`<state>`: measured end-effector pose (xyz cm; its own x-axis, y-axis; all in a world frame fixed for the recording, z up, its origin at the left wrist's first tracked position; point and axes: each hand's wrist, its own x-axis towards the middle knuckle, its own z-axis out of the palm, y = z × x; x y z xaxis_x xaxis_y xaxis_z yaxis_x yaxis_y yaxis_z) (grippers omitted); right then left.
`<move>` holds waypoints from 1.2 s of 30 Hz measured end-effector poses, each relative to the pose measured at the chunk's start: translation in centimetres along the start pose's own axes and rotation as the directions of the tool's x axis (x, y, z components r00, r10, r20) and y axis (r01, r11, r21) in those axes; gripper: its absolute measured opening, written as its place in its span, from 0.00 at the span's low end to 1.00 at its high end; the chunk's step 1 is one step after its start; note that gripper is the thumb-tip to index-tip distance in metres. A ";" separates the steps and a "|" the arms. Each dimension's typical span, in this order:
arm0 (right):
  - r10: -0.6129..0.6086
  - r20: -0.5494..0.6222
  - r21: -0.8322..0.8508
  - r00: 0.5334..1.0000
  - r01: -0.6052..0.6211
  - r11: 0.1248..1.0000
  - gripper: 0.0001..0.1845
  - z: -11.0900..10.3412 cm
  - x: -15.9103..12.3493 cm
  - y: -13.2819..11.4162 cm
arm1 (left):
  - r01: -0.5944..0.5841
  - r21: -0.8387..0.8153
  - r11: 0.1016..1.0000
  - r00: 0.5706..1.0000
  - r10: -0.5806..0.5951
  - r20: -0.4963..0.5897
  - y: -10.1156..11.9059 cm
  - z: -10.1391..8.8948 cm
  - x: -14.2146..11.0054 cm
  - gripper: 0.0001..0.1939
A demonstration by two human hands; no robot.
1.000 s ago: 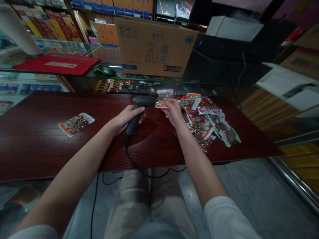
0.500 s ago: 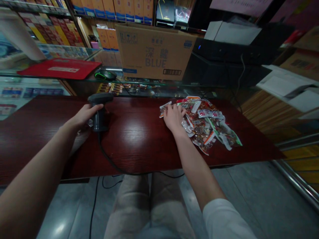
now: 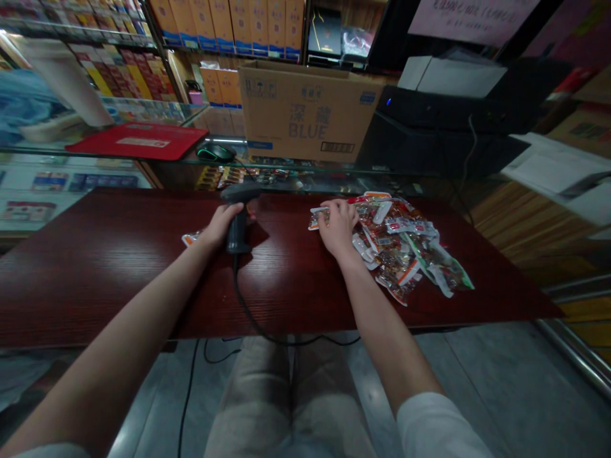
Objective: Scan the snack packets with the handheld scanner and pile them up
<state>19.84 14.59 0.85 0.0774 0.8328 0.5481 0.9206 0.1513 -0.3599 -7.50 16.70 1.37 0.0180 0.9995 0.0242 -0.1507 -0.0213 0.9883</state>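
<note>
The left hand [image 3: 220,226] has its fingers wrapped around the grip of one black corded barcode scanner [image 3: 237,219]. The right hand [image 3: 338,228] lies curled on the left edge of one heap of overlapping snack packets [image 3: 405,251], too tangled to count; whether it grips one is unclear. A single packet [image 3: 191,239] shows just beside the left hand on the dark red wooden surface [image 3: 95,292]. Beyond the surface's far edge sit one computer mouse [image 3: 214,152] and one cardboard box [image 3: 305,111].

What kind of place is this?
Probably a small shop's checkout counter: there's a corded handheld barcode scanner, a heap of sealed snack packets on the wooden counter top, and shelves of boxed goods beyond it.
</note>
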 end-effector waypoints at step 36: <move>-0.298 0.288 0.167 0.910 0.258 0.952 0.18 0.9 -1.4 -2.2 | 0.119 0.132 0.984 0.986 -0.133 0.105 3.3 1.1 -1.4 0.21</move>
<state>17.37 13.56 0.24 -0.3137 0.8664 0.3886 0.8319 0.4481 -0.3275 -6.92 15.18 4.72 0.1418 0.9856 -0.0917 -0.0155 0.0948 0.9954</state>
